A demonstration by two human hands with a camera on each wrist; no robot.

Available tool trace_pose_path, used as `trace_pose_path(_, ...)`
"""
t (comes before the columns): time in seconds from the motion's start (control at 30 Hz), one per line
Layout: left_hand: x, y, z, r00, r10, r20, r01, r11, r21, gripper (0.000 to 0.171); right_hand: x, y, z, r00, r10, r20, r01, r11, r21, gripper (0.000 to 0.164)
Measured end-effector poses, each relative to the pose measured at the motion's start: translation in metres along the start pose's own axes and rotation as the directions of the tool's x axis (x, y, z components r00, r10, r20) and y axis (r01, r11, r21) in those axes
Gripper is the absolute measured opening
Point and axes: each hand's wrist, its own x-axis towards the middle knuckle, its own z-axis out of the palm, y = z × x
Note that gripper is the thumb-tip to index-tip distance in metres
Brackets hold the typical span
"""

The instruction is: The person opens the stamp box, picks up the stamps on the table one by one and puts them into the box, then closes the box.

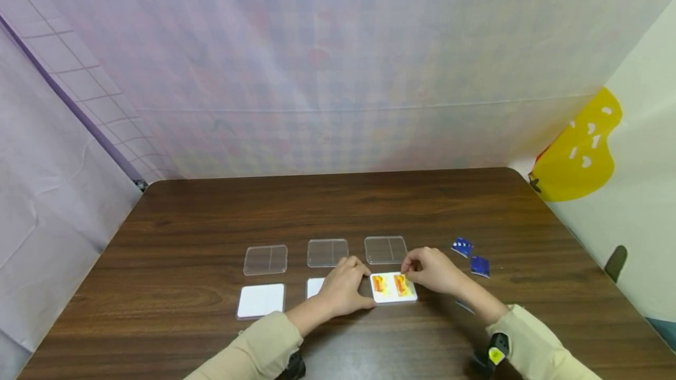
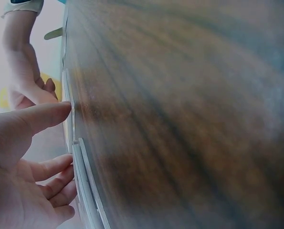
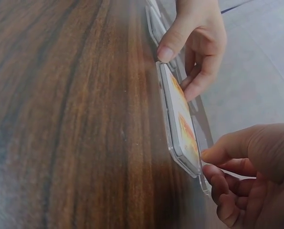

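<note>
A white card case (image 1: 391,298) lies flat on the table before me, with two orange-and-yellow picture cards (image 1: 402,284) side by side on its face. My left hand (image 1: 342,289) holds its left end, the thumb at the near corner and the fingers at the far corner. At the far right corner, the thumb and forefinger of my right hand (image 1: 430,268) come together over the upper edge of the right picture card; its other fingers are curled. In the right wrist view the case (image 3: 180,129) shows clear plastic edges.
Clear plastic lids (image 1: 265,260), (image 1: 328,253), (image 1: 385,250) lie in a row behind. A white case (image 1: 260,301) sits at left, and another (image 1: 314,287) is partly covered by my left hand. Small blue cards (image 1: 480,266) lie at right on the brown table (image 1: 185,210).
</note>
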Motion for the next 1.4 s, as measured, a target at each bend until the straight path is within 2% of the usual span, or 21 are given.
trace_pose_path(0.53,0.0,-0.001,-0.001,1.0,0.0,-0.001,0.0,1.0,0.009,0.053,-0.007,0.008,-0.013,1.0,-0.008,-0.008,0.008,0.997,0.076,0.008)
trace_pose_path(0.8,-0.003,-0.007,-0.01,1.0,0.003,0.003,-0.003,1.0,-0.015,0.056,-0.01,0.012,-0.02,1.0,-0.003,-0.003,0.004,0.991,0.136,0.006)
trace_pose_path(1.0,-0.011,-0.017,-0.022,1.0,0.028,0.007,-0.027,0.998,-0.062,0.053,-0.013,0.016,-0.022,1.0,0.002,0.0,-0.002,0.987,0.159,0.006)
trace_pose_path(1.2,-0.024,-0.031,-0.031,0.998,0.052,-0.018,-0.053,0.994,-0.097,0.05,-0.015,0.022,-0.021,1.0,0.029,-0.003,-0.028,0.986,0.165,0.005)
trace_pose_path(1.4,-0.04,-0.048,-0.038,0.998,0.031,-0.052,-0.036,0.994,-0.103,0.05,-0.018,0.025,-0.023,0.998,0.056,-0.013,-0.052,0.982,0.183,0.006)
